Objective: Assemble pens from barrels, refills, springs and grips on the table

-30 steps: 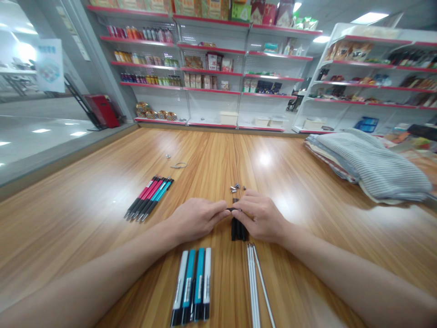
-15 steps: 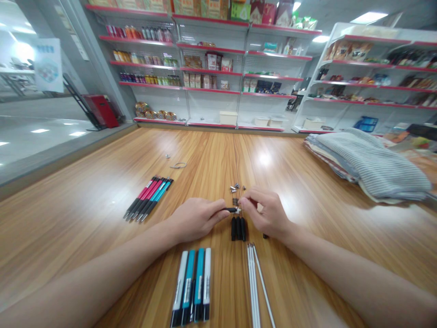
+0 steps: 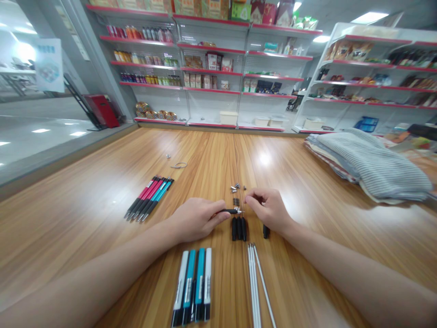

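Between the thumb and fingers of my left hand (image 3: 201, 218) is a slim black pen part (image 3: 229, 211), held level with its thin pale tip pointing right. My right hand (image 3: 268, 207) is just right of that tip and apart from it, fingertips pinched together; anything in them is too small to make out. Several black pen grips (image 3: 239, 228) lie side by side below the pen part, and another black grip (image 3: 266, 231) lies under my right hand. Small springs (image 3: 236, 201) and silver metal pen tips (image 3: 235, 187) lie just beyond.
White and blue pen barrels (image 3: 192, 282) lie in front, left of several thin white refills (image 3: 254, 284). Red and blue assembled pens (image 3: 149, 198) rest at left, near a thin looped strip (image 3: 179, 165). Folded cloths (image 3: 368, 164) are at right. Stocked shelves (image 3: 211, 68) stand behind the table.
My right hand has drawn back slightly to the right from the pen part's tip, uncovering the tip and more of the grip beneath. My left hand stays almost still.
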`<control>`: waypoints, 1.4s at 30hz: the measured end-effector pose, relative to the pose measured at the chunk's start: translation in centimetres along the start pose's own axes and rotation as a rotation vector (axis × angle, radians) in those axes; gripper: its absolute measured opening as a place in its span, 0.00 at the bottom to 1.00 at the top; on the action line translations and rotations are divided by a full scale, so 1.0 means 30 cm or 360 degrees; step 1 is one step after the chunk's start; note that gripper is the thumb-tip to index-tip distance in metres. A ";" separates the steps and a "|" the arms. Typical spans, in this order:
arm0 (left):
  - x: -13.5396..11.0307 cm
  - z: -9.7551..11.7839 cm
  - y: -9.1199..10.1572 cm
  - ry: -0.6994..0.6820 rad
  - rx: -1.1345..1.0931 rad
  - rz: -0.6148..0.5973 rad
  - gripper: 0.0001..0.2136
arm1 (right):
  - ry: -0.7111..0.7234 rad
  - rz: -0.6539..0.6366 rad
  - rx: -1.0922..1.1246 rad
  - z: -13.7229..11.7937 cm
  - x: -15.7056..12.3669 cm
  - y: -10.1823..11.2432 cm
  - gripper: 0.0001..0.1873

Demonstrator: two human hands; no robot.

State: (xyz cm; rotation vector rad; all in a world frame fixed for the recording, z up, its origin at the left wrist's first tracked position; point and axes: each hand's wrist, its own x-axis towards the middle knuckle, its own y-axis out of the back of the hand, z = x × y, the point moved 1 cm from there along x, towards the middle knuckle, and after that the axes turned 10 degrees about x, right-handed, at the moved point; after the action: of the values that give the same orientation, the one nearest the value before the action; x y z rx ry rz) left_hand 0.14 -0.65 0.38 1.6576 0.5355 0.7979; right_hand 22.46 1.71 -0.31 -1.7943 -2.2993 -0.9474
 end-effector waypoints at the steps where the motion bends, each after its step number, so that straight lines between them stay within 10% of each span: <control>1: 0.000 0.000 0.000 -0.0001 -0.0003 0.0002 0.16 | -0.0017 0.0014 0.0016 0.003 0.001 0.001 0.11; 29: -0.005 -0.005 -0.006 0.0014 -0.0182 0.0025 0.16 | 0.0056 -0.0159 0.0049 -0.001 -0.017 0.009 0.05; 37: -0.009 0.005 -0.005 0.0673 -0.1870 0.0619 0.10 | -0.0143 0.0296 -0.0085 0.029 -0.034 0.023 0.09; 42: 0.008 -0.016 -0.008 0.0763 -0.2716 0.0624 0.09 | 0.0050 0.0221 -0.0327 0.068 0.010 0.025 0.08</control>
State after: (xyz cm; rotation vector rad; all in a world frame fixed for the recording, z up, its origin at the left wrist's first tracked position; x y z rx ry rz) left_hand -0.04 -0.10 0.27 -0.0484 -0.2434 1.3524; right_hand 23.66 3.08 -1.51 -1.9696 -2.0935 -1.2158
